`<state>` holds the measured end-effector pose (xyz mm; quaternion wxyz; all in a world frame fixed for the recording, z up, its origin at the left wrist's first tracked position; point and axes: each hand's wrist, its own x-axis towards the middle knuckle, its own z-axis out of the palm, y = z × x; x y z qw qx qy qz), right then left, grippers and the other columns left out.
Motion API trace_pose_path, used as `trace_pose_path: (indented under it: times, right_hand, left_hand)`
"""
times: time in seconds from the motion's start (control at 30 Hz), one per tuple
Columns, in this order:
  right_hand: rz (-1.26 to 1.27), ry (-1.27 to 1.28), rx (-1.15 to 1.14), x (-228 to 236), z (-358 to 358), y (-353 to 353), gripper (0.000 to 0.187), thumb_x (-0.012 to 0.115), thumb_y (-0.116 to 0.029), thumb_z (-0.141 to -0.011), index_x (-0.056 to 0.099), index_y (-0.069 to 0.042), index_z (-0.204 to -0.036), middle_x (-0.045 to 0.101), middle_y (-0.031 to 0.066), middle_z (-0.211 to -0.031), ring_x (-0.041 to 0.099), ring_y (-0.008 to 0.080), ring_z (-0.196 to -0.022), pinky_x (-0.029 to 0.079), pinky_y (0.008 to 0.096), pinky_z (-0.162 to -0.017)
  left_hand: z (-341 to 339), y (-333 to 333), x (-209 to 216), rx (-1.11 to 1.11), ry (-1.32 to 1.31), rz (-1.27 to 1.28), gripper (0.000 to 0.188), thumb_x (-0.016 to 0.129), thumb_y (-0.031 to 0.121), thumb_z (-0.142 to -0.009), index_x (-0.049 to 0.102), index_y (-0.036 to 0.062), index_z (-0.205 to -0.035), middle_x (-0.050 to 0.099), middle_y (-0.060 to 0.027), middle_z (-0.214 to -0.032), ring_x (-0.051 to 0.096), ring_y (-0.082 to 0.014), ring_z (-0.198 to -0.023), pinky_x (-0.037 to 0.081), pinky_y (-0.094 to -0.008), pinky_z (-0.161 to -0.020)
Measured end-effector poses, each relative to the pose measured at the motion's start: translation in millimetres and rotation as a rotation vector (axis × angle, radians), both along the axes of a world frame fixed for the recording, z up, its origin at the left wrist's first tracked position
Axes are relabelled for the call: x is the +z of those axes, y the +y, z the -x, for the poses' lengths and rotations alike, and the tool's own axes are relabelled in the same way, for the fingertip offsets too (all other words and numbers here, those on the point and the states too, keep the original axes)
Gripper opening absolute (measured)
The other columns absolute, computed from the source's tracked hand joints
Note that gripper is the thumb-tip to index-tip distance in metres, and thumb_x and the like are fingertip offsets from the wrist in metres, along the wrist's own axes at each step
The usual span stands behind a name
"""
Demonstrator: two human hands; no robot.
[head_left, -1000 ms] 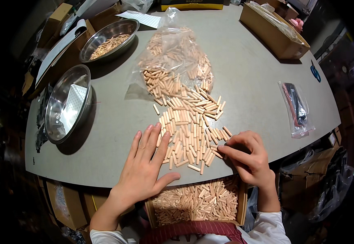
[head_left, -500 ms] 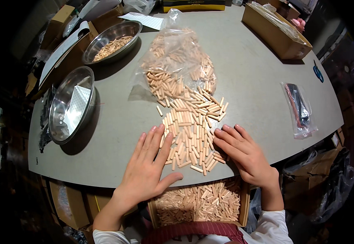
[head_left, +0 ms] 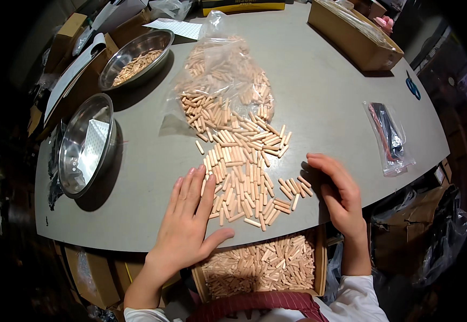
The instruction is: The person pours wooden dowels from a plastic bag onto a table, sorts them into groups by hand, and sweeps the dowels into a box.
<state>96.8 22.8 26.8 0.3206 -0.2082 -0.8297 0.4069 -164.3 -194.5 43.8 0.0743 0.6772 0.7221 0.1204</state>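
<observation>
Wooden dowel pins (head_left: 247,177) lie in a loose layer on the grey table, trailing toward me from the mouth of a clear plastic bag (head_left: 220,70) full of them. My left hand (head_left: 186,220) rests flat along the left side of the layer, fingers stretched and thumb out, holding nothing. Beyond its right side, my right hand (head_left: 343,196) is raised on edge with curved, parted fingers and nothing in them. Just left of that hand sits a small separate group of dowel pins (head_left: 295,187). Below the table edge, an open cardboard box (head_left: 320,263) holds many more dowel pins.
At the back left stands a metal bowl (head_left: 155,40) with some dowel pins. Nearer is another metal bowl (head_left: 72,139) with a white perforated piece inside. On the right are a long cardboard box (head_left: 351,40), blue scissors (head_left: 413,86) and a bagged dark item (head_left: 388,134).
My right hand has moved right, away from the layer, and turned onto its edge. Several dowel pins now lie apart on the right. My left hand stays flat in place.
</observation>
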Motion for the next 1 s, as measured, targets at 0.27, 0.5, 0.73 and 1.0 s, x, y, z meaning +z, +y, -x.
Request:
trace_pose_path:
  times: [0.27,0.5,0.73,1.0]
  right_hand:
    - [-0.235,-0.179,0.232,8.4,10.0,-4.0,0.069,0.050,0.013,-0.075,0.061,0.003,-0.143,0.060,0.0231,-0.149,0.053,0.0437,-0.142,0.040,0.0493,-0.121]
    - [-0.092,-0.237,0.514,9.0,-1.5,-11.8,0.070,0.047,0.002,-0.076,0.064,0.004,-0.144,0.059,0.0228,-0.153,0.049,0.0432,-0.150,0.030,0.0546,-0.128]
    - [0.254,0.013,0.531,23.5,1.9,-23.6,0.063,0.042,0.011,-0.070,0.073,0.008,-0.125,0.073,0.0252,-0.128,0.067,0.0406,-0.131,0.049,0.0446,-0.116]
    - [-0.372,-0.349,0.429,17.2,39.1,-29.3,0.056,0.062,-0.022,-0.105,0.049,0.004,-0.154,0.047,0.0219,-0.163,0.040,0.0416,-0.154,0.026,0.0554,-0.128]
  left_hand:
    - [-1.2,2.4,2.2,0.001,0.018,-0.008,0.099,0.068,0.058,-0.097,0.032,-0.0032,-0.165,0.027,-0.0320,-0.171,0.029,-0.0515,-0.157,0.023,-0.0591,-0.129]
    - [-0.9,2.1,0.6,0.007,-0.013,-0.029,0.097,0.070,0.057,-0.096,0.036,-0.0023,-0.164,0.029,-0.0318,-0.170,0.033,-0.0514,-0.155,0.026,-0.0572,-0.128]
    - [-0.4,3.1,4.8,-0.038,0.015,-0.026,0.097,0.067,0.060,-0.097,0.035,-0.0030,-0.164,0.029,-0.0325,-0.170,0.031,-0.0511,-0.156,0.025,-0.0573,-0.129]
    - [-1.1,2.1,5.2,-0.084,0.007,0.000,0.107,0.061,0.071,-0.095,0.032,-0.0056,-0.164,0.030,-0.0327,-0.169,0.030,-0.0506,-0.157,0.023,-0.0576,-0.129]
